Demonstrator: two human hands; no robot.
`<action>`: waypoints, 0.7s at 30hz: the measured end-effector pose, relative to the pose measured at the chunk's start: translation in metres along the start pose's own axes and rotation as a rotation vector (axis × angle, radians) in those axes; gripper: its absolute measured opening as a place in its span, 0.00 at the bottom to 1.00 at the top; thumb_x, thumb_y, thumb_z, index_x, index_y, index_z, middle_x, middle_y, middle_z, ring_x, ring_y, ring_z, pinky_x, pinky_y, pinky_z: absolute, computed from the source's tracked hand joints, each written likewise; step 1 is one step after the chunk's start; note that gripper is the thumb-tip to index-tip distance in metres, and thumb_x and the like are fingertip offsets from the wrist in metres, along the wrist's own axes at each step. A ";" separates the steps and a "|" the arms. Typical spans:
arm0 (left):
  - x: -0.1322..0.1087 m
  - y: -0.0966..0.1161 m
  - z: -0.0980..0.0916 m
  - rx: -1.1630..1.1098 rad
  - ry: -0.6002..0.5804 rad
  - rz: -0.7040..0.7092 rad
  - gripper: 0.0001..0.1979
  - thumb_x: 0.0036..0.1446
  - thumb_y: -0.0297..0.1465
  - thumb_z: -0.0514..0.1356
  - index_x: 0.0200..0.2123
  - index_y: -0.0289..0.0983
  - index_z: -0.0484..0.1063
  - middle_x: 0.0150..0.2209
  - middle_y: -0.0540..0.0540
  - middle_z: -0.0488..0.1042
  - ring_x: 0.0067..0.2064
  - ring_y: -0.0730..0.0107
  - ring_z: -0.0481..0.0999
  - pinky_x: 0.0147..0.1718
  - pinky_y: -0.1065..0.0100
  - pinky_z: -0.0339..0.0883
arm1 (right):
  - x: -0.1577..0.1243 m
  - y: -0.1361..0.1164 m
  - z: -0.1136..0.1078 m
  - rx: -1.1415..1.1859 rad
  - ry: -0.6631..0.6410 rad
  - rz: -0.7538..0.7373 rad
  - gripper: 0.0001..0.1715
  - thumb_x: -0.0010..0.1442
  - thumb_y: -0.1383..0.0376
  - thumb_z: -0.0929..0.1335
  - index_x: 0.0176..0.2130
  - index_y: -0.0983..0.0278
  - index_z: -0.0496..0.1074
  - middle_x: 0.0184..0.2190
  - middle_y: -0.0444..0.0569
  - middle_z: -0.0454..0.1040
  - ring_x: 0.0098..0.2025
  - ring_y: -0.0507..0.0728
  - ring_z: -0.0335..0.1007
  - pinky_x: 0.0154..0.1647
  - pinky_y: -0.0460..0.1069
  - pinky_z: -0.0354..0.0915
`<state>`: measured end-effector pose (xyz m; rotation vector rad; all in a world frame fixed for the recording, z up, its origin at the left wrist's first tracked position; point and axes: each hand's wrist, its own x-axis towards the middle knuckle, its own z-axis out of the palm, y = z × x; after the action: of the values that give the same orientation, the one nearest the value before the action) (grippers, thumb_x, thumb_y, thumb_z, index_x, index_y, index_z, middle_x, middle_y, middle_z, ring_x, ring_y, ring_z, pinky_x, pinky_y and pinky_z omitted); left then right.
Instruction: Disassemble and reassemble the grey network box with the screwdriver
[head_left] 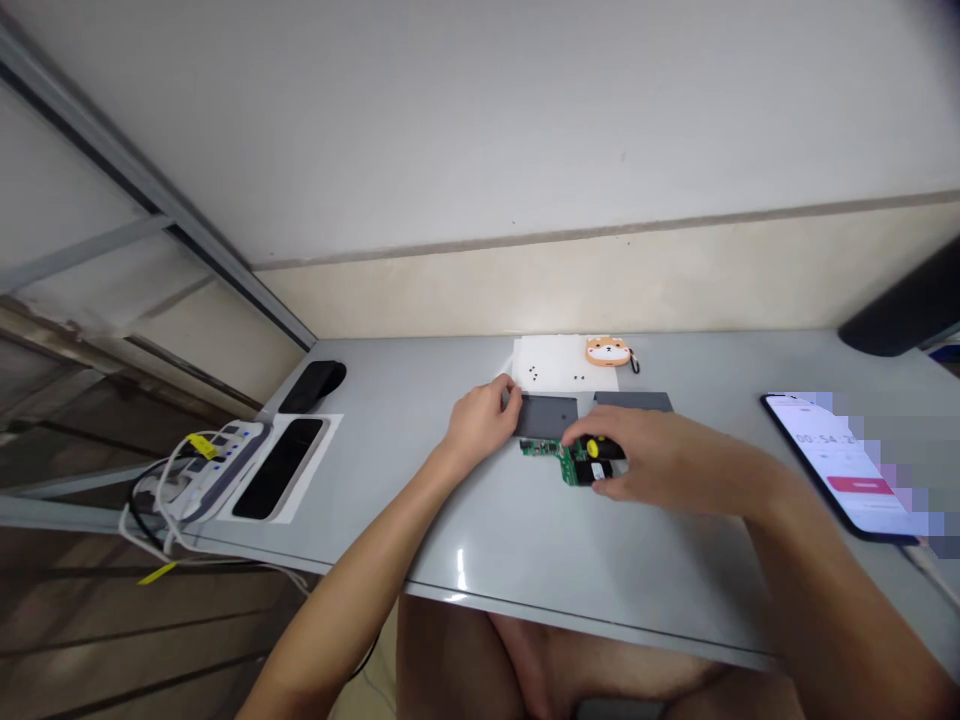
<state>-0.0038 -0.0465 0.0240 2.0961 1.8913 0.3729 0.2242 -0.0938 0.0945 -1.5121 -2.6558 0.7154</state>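
Observation:
My left hand (pixel 484 418) has its fingers curled and closed on the left end of a flat dark grey casing panel (pixel 553 416). Just in front of that panel lies a green circuit board (pixel 568 465) with a black part on it. Over the board's right side is my right hand (pixel 637 450), curled around what looks like a screwdriver (pixel 601 448) with a black handle and a yellow end. Its index finger and thumb reach down at the board; whether they touch it is hard to tell. A second grey panel (pixel 634 401) is partly hidden behind this hand.
White paper (pixel 559 358) carries several tiny dark screws (pixel 533 373) and a dog-face case (pixel 607 351). At left are a phone (pixel 281 468), a black object (pixel 313 386) and a power strip (pixel 221 470) with cables. A lit phone (pixel 832 465) lies at right. A wall closes the back.

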 end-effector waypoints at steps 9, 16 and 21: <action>0.003 -0.002 -0.002 0.022 -0.015 0.018 0.13 0.71 0.30 0.51 0.44 0.41 0.76 0.35 0.44 0.82 0.37 0.56 0.81 0.32 0.65 0.62 | 0.030 0.005 0.011 -0.009 0.200 0.155 0.21 0.62 0.67 0.68 0.54 0.54 0.76 0.55 0.46 0.79 0.39 0.58 0.77 0.33 0.49 0.61; 0.003 -0.002 0.001 0.018 -0.005 0.022 0.13 0.71 0.29 0.51 0.45 0.40 0.77 0.37 0.42 0.83 0.40 0.55 0.82 0.33 0.65 0.63 | 0.032 0.006 0.012 -0.046 0.146 0.137 0.20 0.62 0.69 0.68 0.53 0.57 0.75 0.54 0.47 0.80 0.41 0.58 0.78 0.33 0.49 0.59; 0.002 -0.001 0.002 -0.002 0.006 0.033 0.13 0.71 0.29 0.51 0.43 0.40 0.77 0.38 0.43 0.83 0.39 0.56 0.81 0.34 0.65 0.64 | 0.033 0.008 0.012 0.004 0.145 0.157 0.21 0.62 0.69 0.69 0.54 0.55 0.75 0.54 0.46 0.80 0.42 0.58 0.79 0.34 0.49 0.60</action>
<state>-0.0036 -0.0447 0.0222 2.1297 1.8608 0.3893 0.2102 -0.0686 0.0737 -1.7156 -2.4516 0.5902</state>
